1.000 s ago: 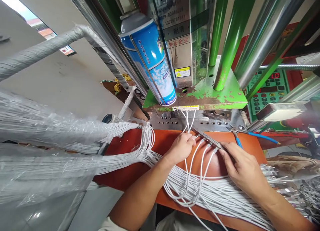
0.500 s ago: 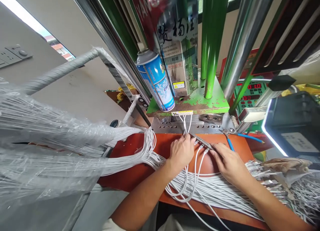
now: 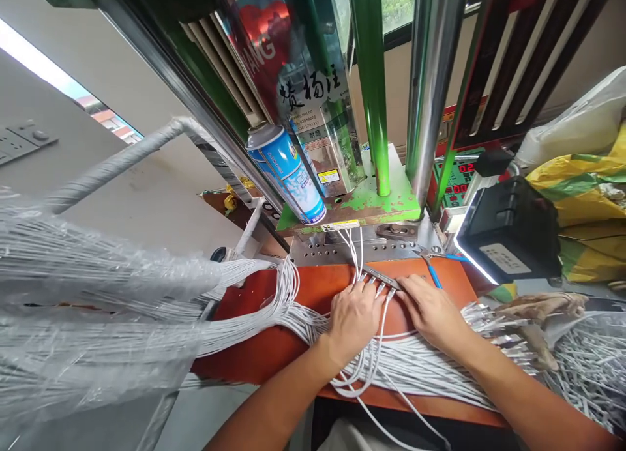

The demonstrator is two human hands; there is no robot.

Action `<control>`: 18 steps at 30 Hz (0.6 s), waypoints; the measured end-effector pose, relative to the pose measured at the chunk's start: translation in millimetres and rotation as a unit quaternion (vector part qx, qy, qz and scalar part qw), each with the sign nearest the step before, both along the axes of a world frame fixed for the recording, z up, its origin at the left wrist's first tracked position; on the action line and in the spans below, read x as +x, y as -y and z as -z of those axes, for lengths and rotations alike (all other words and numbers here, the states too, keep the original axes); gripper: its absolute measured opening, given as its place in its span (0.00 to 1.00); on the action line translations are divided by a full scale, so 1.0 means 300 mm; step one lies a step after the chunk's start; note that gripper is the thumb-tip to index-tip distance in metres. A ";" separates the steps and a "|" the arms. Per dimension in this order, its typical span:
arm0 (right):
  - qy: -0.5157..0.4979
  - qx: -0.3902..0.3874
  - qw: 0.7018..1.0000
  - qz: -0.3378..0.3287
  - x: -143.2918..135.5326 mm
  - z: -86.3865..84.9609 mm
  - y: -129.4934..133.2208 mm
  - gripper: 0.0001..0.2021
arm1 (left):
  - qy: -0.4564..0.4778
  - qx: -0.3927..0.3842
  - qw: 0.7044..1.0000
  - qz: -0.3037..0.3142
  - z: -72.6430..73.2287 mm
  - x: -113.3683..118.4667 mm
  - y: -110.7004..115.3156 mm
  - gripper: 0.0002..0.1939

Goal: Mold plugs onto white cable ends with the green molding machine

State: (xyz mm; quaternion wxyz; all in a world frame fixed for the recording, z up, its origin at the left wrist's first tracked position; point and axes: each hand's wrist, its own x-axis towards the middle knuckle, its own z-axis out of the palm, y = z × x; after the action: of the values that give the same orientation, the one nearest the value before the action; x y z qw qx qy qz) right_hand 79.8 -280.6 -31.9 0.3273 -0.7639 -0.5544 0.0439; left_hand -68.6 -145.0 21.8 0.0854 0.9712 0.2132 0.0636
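Note:
A narrow metal bar with slots lies slanted on the reddish-brown work surface, with several white cables seated along its near side. My left hand is closed at these cables, its fingertips pinching a white cable just below the bar. My right hand grips the bar's right end between thumb and fingers; the fingertips are partly hidden. Beneath both wrists runs a thick bundle of white cables. More white cables come out from under the green machine plate behind the bar.
A blue spray can leans on the machine plate. Blue-handled pliers lie right of the bar. A black lamp box and a heap of white pieces stand at right. Plastic-wrapped cables hang at left.
My left hand has shifted from the bar's left end down onto the cables in front of it. My right hand stays at the right end. The camera view has turned slightly right.

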 end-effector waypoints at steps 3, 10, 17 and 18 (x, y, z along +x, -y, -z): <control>0.000 -0.007 1.000 0.004 -0.002 0.009 -0.002 0.15 | 0.004 -0.012 1.000 0.014 -0.019 -0.005 0.030 0.10; 0.026 0.017 1.000 -0.004 0.000 -0.007 -0.004 0.14 | -0.014 -0.061 0.998 0.018 0.005 0.028 0.039 0.10; 0.034 0.016 0.999 -0.004 -0.001 -0.014 -0.007 0.12 | -0.015 -0.070 0.997 0.035 0.040 0.031 0.027 0.11; 0.035 0.014 0.999 -0.002 -0.002 -0.012 -0.007 0.12 | -0.016 -0.071 0.997 0.031 0.041 0.032 0.028 0.12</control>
State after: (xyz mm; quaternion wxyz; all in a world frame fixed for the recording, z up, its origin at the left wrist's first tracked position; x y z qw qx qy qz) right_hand 79.1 -278.5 -28.4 0.3182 -0.7590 -0.5680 0.0098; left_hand -59.1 -153.4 9.6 0.1523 0.9698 0.1882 0.0305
